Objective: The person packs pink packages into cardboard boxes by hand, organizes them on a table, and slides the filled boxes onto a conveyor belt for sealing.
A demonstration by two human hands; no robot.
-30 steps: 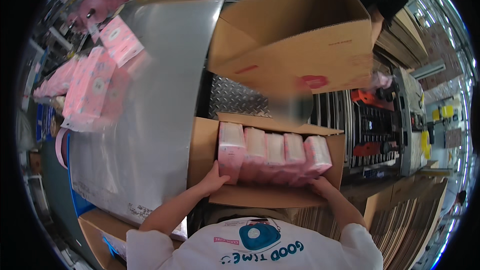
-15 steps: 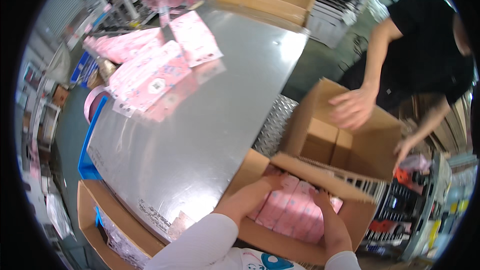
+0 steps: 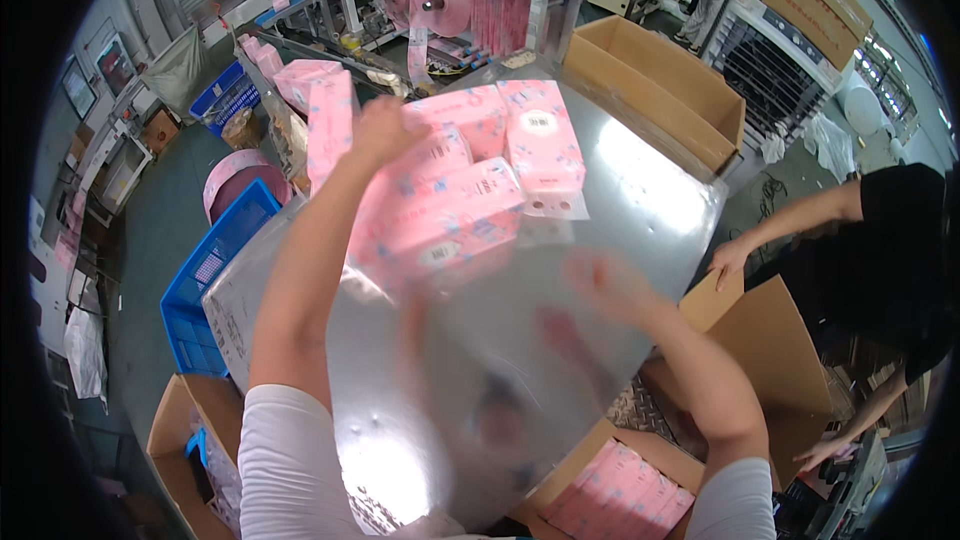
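Observation:
A heap of pink tissue packs point(image 3: 455, 205) lies on the shiny metal table point(image 3: 640, 190). My left hand point(image 3: 385, 128) reaches far out and sits on the heap's far-left side, next to an upright pink pack point(image 3: 330, 120); its fingers are hidden, so its grip is unclear. My right hand point(image 3: 600, 280) is motion-blurred above the bare metal, nearer to me than the heap, fingers spread and holding nothing. Below me an open cardboard box point(image 3: 575, 455) holds rows of pink packs point(image 3: 620, 490).
A co-worker in black point(image 3: 890, 260) at the right holds a brown box point(image 3: 770, 340) by its flap. An empty open carton point(image 3: 655, 90) stands at the table's far side. A blue crate point(image 3: 215, 270) and another carton point(image 3: 185, 440) sit at the left. Machinery with pink film rolls point(image 3: 445, 0) stands behind.
Both my hands have left the box of pink packs and moved up over the table. My left hand has reached the heap. My view has swung toward the table.

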